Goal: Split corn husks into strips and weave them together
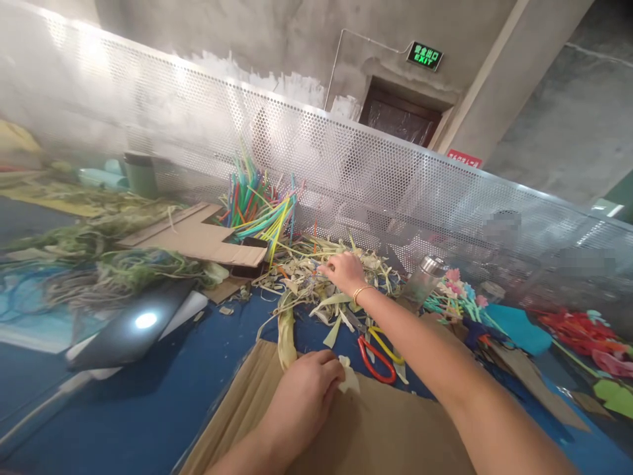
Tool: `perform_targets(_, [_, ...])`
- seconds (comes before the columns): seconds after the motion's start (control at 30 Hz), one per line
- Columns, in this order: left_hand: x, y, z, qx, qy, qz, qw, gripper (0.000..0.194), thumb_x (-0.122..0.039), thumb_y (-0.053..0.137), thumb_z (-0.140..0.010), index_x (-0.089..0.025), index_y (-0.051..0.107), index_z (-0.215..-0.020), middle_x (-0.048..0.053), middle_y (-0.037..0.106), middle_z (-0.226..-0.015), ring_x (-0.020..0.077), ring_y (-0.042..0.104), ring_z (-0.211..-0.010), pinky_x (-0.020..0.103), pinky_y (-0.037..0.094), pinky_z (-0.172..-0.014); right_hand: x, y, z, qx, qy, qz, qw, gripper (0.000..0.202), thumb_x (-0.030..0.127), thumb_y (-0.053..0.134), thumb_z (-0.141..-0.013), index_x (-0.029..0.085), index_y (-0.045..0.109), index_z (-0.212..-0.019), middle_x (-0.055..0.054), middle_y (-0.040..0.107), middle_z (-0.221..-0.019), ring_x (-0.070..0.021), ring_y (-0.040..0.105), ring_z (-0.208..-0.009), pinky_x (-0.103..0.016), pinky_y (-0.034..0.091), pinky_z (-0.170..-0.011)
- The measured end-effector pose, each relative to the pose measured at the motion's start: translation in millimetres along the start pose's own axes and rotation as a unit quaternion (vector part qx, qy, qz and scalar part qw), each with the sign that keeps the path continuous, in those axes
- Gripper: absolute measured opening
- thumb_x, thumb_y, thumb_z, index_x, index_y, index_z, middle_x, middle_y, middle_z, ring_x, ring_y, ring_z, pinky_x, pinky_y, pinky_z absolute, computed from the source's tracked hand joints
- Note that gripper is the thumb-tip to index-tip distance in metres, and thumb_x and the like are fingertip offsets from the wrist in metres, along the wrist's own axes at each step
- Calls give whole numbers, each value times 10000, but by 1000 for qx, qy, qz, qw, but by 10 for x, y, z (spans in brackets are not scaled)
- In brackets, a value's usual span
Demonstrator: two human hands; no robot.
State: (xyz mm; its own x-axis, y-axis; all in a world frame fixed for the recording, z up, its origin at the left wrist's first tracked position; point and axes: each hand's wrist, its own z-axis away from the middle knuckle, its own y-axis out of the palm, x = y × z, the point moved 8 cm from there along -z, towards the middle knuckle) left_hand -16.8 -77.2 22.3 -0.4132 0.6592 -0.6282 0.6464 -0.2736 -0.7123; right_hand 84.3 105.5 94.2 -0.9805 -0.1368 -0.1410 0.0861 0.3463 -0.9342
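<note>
My left hand (309, 389) rests low over a sheet of brown cardboard (395, 422), its fingers closed on a cream husk piece (350, 377) whose ruffled end sticks out on the right. A long pale husk strip (285, 336) lies just beyond that hand. My right hand (345, 272), with a gold bracelet at the wrist, reaches over a tangled pile of dried husk strips (378, 274). Its thumb and fingers are drawn together, and what they hold, if anything, cannot be made out. Beneath the right forearm lie scissors (378, 359) with one red and one yellow handle loop.
Colourful pipe cleaners (252, 204) stand behind a cut cardboard piece (192, 234). Left are green fibre bundles (133, 270) and a dark shiny device (133, 323). Right are a clear bottle (425, 277), craft flowers (457, 287) and red material (576, 333). A perforated metal screen (346, 158) runs behind.
</note>
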Motion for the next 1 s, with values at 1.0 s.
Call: perform_targets(1.0, [4,-28,14,-11,-5,-20,1000,230,-130,423,-887,-203,614,-781,32,640,-865,172,564,-782,264,403,-704,353,439,218,187,-188,31,964,338,220,654,-740,263,685,-1074,-79,561,-1250,-233,591,-1035,-306,433,-877])
